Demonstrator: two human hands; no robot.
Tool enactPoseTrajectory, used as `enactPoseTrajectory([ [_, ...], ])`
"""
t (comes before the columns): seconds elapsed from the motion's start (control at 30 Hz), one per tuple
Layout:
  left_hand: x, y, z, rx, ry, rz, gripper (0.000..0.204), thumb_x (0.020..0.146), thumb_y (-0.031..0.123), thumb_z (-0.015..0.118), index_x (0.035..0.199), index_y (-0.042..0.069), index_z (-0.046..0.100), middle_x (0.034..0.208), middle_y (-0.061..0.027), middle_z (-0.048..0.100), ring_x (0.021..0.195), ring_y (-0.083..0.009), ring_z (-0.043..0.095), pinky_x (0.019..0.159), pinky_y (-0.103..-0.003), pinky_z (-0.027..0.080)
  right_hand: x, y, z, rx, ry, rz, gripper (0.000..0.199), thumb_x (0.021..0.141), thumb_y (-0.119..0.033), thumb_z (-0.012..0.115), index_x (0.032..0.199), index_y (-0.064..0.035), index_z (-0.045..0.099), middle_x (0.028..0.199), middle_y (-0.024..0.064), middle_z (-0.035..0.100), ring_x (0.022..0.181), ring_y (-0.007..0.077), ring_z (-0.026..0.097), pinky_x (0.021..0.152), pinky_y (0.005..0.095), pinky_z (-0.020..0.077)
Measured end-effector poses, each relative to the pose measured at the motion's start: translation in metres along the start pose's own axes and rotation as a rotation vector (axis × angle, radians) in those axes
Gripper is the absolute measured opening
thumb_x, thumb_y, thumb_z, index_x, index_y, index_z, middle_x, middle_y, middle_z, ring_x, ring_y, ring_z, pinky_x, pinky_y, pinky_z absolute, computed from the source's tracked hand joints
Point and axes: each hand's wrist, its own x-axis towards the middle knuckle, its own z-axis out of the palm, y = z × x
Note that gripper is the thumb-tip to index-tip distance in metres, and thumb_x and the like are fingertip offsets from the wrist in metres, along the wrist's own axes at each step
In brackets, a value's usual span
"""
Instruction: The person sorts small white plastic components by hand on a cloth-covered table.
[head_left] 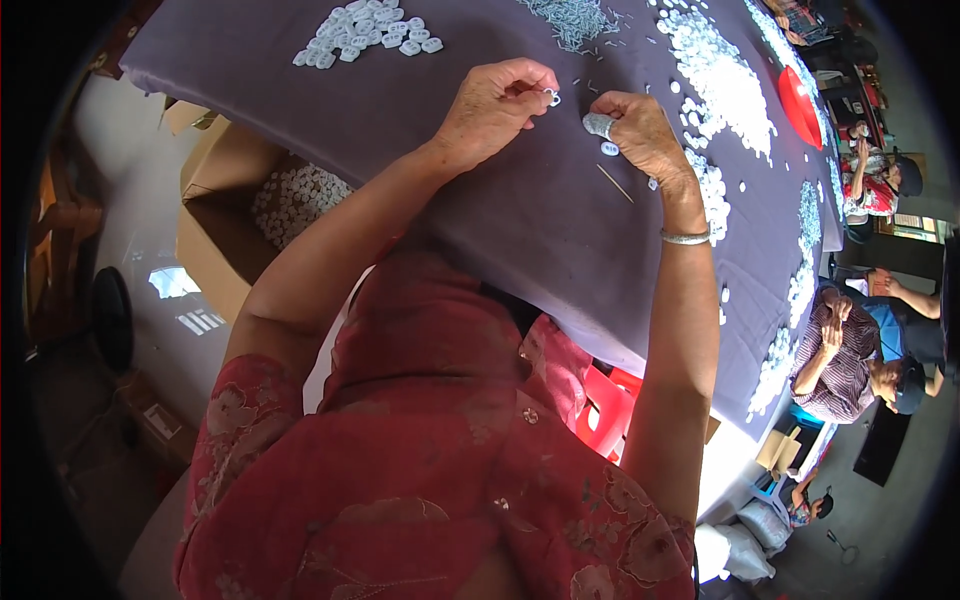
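Note:
My left hand is pinched on a small white plastic ring piece just above the grey cloth-covered table. My right hand is curled next to it, with a grey wrap on one fingertip, and it rests over another small white piece lying on the cloth. Whether the right hand grips anything I cannot tell. A thin stick lies on the cloth just below the right hand. A silver bangle sits on my right wrist.
A heap of finished white pieces lies at the far left, small metal pins at the far middle, and a long spread of white pieces to the right with a red dish. An open carton of white pieces stands below the table's left. Other people sit at the right.

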Motion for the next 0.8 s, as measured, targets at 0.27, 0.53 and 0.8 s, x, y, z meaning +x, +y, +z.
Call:
enactPoseTrajectory([
  [0.27, -0.003, 0.002, 0.004, 0.038, -0.008, -0.007, 0.01, 0.082, 0.006, 0.06, 0.091, 0.006, 0.063, 0.076, 0.0014, 0.059, 0.069, -0.0045, 0.054, 0.059, -0.022, 0.047, -0.009, 0.01, -0.006, 0.387, 0.06, 0.027, 0.014, 0.082, -0.009, 0.057, 0.093, -0.0008, 0.062, 0.077, 0.0, 0.06, 0.067, 0.0045, 0.049, 0.06, 0.0181, 0.0387],
  [0.53, -0.008, 0.007, 0.011, 0.017, -0.025, -0.042, 0.02, 0.081, 0.005, 0.061, 0.1, 0.005, 0.059, 0.082, -0.0022, 0.058, 0.068, -0.0059, 0.054, 0.057, -0.022, 0.048, -0.017, 0.01, 0.004, 0.528, 0.088, -0.053, 0.01, 0.084, -0.005, 0.054, 0.091, -0.0016, 0.06, 0.08, 0.0004, 0.062, 0.068, 0.0032, 0.048, 0.061, 0.0176, 0.0393],
  [0.8, -0.006, 0.005, 0.007, 0.092, -0.082, -0.07, 0.021, 0.083, 0.007, 0.061, 0.104, 0.009, 0.058, 0.085, -0.0012, 0.057, 0.074, -0.0065, 0.055, 0.063, -0.022, 0.046, -0.009, 0.014, 0.005, 0.293, 0.219, -0.144, 0.006, 0.082, -0.004, 0.06, 0.087, -0.0005, 0.06, 0.077, -0.0027, 0.059, 0.072, 0.005, 0.052, 0.067, 0.0188, 0.0421],
])
